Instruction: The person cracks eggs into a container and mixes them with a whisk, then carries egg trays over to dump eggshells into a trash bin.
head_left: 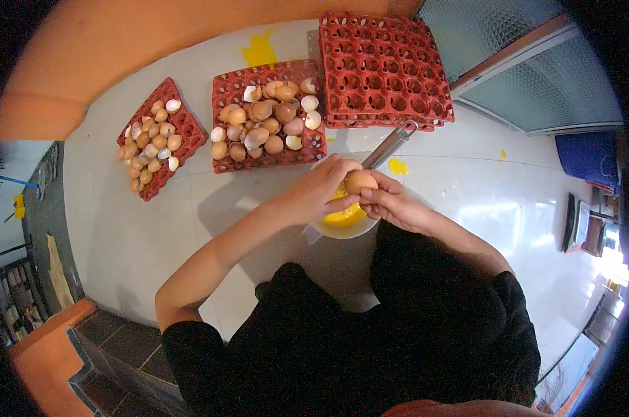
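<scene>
Between my two hands, over a white bowl (359, 228), is a brown egg (360, 182). My left hand (328, 186) closes on its left side, the thumb below it. The fingers of my right hand (398, 203) grip it from the right. Whether the shell is cracked cannot be made out. Yellow beaten-looking egg (343, 217) shows in the bowl under my hands. A utensil with a metal handle (389, 147) leans out of the bowl toward the upper right; its lower end is hidden.
Beyond my hands, a red egg tray (227, 164) bears a heap of broken shells. Another red tray (189, 135) with shells lies at the left. Stacked red trays (387, 66) stand at the back. Yellow spills (398, 166) mark the tiled floor (467, 187), another near the orange wall (154, 35).
</scene>
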{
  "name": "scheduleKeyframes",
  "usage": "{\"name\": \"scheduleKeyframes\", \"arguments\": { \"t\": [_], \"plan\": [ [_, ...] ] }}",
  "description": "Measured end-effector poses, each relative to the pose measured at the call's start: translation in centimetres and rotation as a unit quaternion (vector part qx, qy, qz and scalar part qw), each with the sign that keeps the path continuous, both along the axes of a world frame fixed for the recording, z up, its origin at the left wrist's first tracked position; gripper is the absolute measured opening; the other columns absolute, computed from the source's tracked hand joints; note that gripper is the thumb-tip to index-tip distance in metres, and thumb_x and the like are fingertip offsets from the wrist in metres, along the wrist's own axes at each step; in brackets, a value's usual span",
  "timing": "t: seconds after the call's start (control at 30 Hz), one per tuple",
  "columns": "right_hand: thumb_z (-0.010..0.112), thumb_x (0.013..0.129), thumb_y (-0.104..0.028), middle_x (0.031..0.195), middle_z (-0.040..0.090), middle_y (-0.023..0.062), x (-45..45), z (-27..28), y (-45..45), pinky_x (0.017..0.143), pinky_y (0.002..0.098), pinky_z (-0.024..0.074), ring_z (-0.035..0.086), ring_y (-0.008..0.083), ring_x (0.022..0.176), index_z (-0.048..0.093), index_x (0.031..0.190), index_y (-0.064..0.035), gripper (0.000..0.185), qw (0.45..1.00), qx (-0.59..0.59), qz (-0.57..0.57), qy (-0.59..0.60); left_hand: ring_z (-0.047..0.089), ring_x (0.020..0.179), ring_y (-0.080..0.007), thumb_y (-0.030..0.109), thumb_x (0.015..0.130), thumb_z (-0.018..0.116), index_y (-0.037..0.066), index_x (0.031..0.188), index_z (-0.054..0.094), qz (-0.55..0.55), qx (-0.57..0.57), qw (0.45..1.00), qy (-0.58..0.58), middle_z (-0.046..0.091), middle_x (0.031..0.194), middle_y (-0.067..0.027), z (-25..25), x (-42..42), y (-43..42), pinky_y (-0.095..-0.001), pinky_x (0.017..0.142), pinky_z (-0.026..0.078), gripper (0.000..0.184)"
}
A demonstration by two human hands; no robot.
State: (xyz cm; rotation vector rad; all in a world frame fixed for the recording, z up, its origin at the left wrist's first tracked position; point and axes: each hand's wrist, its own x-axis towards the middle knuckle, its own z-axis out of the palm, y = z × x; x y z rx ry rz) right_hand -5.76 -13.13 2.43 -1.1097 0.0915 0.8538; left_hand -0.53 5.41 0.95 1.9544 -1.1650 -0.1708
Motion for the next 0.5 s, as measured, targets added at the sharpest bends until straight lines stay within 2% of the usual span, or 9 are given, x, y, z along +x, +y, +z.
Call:
{"name": "scheduleKeyframes", "arguments": {
  "t": [0.03,0.13,0.2,0.3,0.33,0.4,0.43,0.47,0.5],
  "plan": [
    [0.043,0.086,-0.027,0.105,0.048,0.0032,0.1,-0.7,-0.4,0.071,0.0225,0.0397,0.046,0.0096,0.090,0.023,0.126,-0.0094,0.048,0.998,-0.024,0.050,-0.027,0.049,0.090,-0.0307,0.028,0.075,0.057,0.007,0.110,0.036,-0.002,0.026,1.000,0.011,0.046,0.099,-0.0166,-0.1,0.0,0.1,-0.0389,0.075,0.042,0.046],
    [0.043,0.086,-0.027,0.099,0.049,0.0020,-0.8,-1.6,0.5,0.061,0.0200,0.0382,0.045,0.0077,0.075,0.023,0.126,-0.0083,0.049,0.999,0.009,-0.039,-0.024,0.050,0.091,-0.0313,0.029,0.075,0.056,0.006,0.107,0.036,-0.005,0.107,0.994,0.030,0.049,0.097,-0.0179,-0.3,-0.1,0.2,-0.0404,0.076,0.041,0.044],
    [0.043,0.085,-0.027,0.099,0.049,0.0023,-0.8,-2.2,0.5,0.061,0.0198,0.0380,0.045,0.0074,0.073,0.022,0.126,-0.0081,0.049,0.999,0.019,-0.025,-0.024,0.051,0.088,-0.0317,0.030,0.076,0.056,0.006,0.108,0.036,-0.001,0.166,0.986,0.023,0.051,0.094,-0.0177,-0.5,-0.3,0.2,-0.0409,0.074,0.042,0.045],
    [0.042,0.085,-0.027,0.103,0.048,0.0039,-0.6,-2.4,0.1,0.063,0.0209,0.0386,0.046,0.0090,0.080,0.022,0.126,-0.0088,0.049,0.999,0.049,-0.005,0.002,0.055,0.080,-0.0306,0.028,0.078,0.053,0.005,0.105,0.038,0.003,0.152,0.988,-0.027,0.053,0.090,-0.0157,-1.5,-0.6,0.0,-0.0390,0.068,0.044,0.039],
    [0.042,0.085,-0.027,0.104,0.048,0.0046,-0.6,-2.3,0.2,0.065,0.0215,0.0389,0.047,0.0098,0.084,0.022,0.126,-0.0093,0.049,0.998,0.061,0.001,0.015,0.055,0.078,-0.0293,0.027,0.079,0.052,0.005,0.103,0.039,0.026,0.097,0.995,0.000,0.053,0.089,-0.0154,-1.8,-0.5,0.2,-0.0379,0.067,0.044,0.036],
    [0.039,0.080,-0.013,0.104,0.047,0.0091,-0.4,-1.6,0.6,0.059,0.0205,0.0374,0.045,0.0107,0.071,0.024,0.122,-0.0119,0.044,0.991,0.089,-0.051,0.081,0.055,0.075,-0.0266,0.025,0.080,0.050,0.003,0.100,0.042,0.074,-0.013,0.996,0.053,0.053,0.087,-0.0148,-2.4,-0.3,1.5,-0.0358,0.064,0.044,0.030],
    [0.037,0.078,-0.006,0.104,0.046,0.0113,-0.3,-1.0,0.8,0.056,0.0200,0.0366,0.043,0.0111,0.064,0.025,0.120,-0.0132,0.045,0.985,0.102,-0.076,0.113,0.054,0.075,-0.0261,0.023,0.080,0.050,0.002,0.096,0.044,0.159,-0.005,0.984,0.077,0.052,0.086,-0.0152,-2.8,0.3,3.0,-0.0357,0.064,0.043,0.027],
    [0.037,0.077,-0.005,0.106,0.046,0.0124,-0.2,-0.4,0.7,0.056,0.0200,0.0368,0.043,0.0112,0.064,0.025,0.120,-0.0133,0.045,0.983,0.100,-0.083,0.126,0.053,0.076,-0.0256,0.022,0.081,0.050,0.001,0.093,0.046,0.243,0.003,0.965,0.100,0.051,0.086,-0.0156,-3.4,1.3,4.9,-0.0356,0.065,0.041,0.024],
    [0.037,0.076,-0.005,0.107,0.045,0.0136,-0.1,0.1,0.7,0.055,0.0200,0.0369,0.043,0.0112,0.064,0.025,0.120,-0.0135,0.046,0.981,0.099,-0.091,0.137,0.051,0.076,-0.0263,0.019,0.080,0.051,0.001,0.091,0.047,0.351,-0.023,0.934,0.063,0.051,0.085,-0.0152,-5.4,2.2,6.9,-0.0359,0.066,0.040,0.022]
  ]
}}
